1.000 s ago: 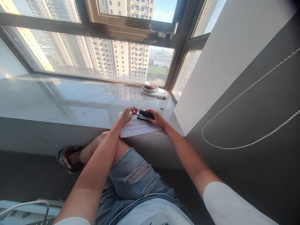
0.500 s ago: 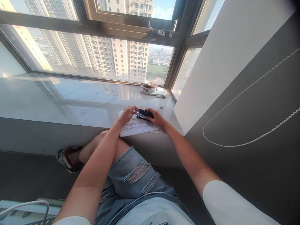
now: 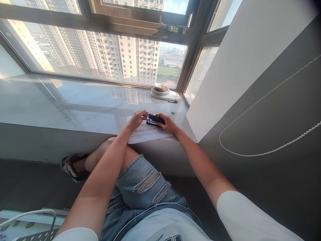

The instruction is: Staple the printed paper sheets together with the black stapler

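A black stapler (image 3: 154, 119) sits over printed paper (image 3: 147, 133) on the window sill, its upper arm raised apart from its base at the left end. My right hand (image 3: 167, 123) is closed around the stapler's right end. Just left of the stapler's front end is my left hand (image 3: 138, 119), above the paper's upper left part. Its fingers are bent and drawn together at the tips; anything between them is too small to make out. Both hands cover parts of the paper.
Stacked round dishes (image 3: 160, 91) stand by the window corner, with a small dark bunch of items (image 3: 173, 101) before them. A small dark piece (image 3: 173, 113) lies right of the stapler. A beaded cord (image 3: 250, 155) hangs at the right wall. The sill's front edge (image 3: 75, 130) is near my knee.
The view has tilted slightly, so the window and sill sit a little higher. Both hands stay at the stapler, with only slight finger movement.
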Demonstrator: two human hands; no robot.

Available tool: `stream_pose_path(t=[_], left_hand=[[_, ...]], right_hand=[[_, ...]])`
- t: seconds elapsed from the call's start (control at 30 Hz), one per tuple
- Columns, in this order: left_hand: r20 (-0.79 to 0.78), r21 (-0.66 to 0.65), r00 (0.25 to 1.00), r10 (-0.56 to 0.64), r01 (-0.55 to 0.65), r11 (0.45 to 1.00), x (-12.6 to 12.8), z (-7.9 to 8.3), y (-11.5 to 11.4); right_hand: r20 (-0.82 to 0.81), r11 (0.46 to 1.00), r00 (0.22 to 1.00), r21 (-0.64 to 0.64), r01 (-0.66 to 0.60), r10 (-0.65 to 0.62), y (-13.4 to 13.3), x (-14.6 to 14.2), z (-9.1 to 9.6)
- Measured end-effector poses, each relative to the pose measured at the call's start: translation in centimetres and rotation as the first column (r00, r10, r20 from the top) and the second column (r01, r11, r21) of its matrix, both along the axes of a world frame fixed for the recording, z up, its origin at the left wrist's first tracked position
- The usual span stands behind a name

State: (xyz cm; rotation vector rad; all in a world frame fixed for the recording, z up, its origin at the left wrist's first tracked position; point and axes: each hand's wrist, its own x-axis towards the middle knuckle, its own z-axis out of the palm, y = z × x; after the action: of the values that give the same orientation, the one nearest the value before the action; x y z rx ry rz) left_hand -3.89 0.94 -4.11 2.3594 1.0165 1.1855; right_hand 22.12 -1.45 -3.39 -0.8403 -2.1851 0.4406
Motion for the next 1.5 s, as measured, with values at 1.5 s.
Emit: stream_pose_path(t=[1.5], left_hand=[[-0.046, -0.192, 0.994, 0.103, -0.11, 0.975, -1.4, 1.1, -1.2]], right_hand=[[0.018, 1.0, 1.0, -0.026, -0.005, 0.005, -0.4, 0.0, 0.4]])
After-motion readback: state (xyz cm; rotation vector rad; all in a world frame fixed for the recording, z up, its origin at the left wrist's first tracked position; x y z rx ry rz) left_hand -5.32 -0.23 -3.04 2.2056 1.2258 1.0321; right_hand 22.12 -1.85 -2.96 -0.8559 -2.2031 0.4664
